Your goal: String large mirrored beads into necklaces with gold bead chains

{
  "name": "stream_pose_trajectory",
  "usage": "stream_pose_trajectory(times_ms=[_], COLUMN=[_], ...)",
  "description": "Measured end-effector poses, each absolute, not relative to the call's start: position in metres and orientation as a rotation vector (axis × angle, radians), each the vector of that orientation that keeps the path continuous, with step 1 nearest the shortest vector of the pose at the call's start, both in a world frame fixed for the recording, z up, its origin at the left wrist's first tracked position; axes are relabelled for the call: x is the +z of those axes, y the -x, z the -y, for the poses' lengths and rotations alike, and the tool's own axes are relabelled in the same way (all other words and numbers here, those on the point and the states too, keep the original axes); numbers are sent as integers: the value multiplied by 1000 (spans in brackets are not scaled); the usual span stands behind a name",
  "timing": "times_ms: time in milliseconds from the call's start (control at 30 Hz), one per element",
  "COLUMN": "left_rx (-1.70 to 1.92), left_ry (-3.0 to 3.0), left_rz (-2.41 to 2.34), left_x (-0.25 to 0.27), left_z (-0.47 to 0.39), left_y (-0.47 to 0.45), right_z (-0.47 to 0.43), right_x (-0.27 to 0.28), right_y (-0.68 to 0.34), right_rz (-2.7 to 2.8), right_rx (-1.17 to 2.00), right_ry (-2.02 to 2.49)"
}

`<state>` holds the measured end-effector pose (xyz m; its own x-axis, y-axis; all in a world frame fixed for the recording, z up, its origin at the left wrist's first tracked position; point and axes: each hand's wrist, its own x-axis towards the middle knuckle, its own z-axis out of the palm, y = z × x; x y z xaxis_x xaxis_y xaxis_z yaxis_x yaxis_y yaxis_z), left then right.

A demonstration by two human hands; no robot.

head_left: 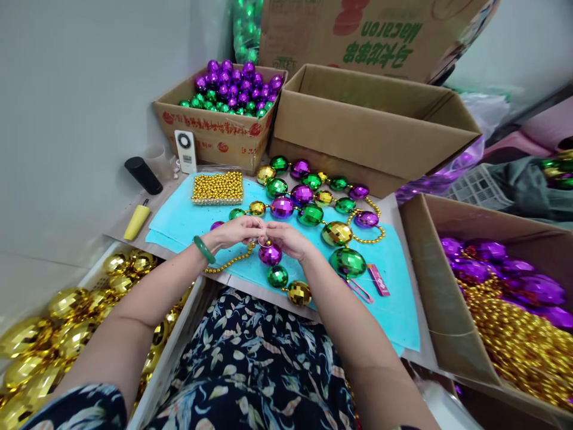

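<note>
Over the middle of the blue cloth my two hands meet, fingertips pinched together. My left hand, with a green bangle at its wrist, and my right hand are both closed on what looks like a thin cord; it is too fine to make out fully. Just below the fingers hangs a purple faceted bead, followed by a green bead and a gold bead. A small gold bead chain trails to the left. Beyond my hands lies a bead necklace in purple, green and gold.
A tray of small gold beads stands at the back left. Pink snips and a red packet lie on the right. Boxes of beads and a large carton surround the table. Large gold beads fill a bin at left.
</note>
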<state>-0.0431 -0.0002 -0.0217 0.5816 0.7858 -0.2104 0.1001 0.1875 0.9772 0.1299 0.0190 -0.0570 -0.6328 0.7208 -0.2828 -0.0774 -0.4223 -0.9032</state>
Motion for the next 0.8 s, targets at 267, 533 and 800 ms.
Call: stream_pose_trajectory(times_ms=[267, 533, 800], left_rx=[598, 651, 605], left_ry=[-1227, -1219, -1277], left_rz=[-887, -935, -903], left_x=[-26, -30, -22], left_z=[-5, -9, -10], left_y=[45, 43, 40], right_z=[-25, 6, 0], right_x=[-49, -25, -2], right_y=[-161, -168, -175], right_rz=[1415, 2027, 2139], right_rx=[2004, 1708, 1051], right_ry=[1091, 1160, 1436])
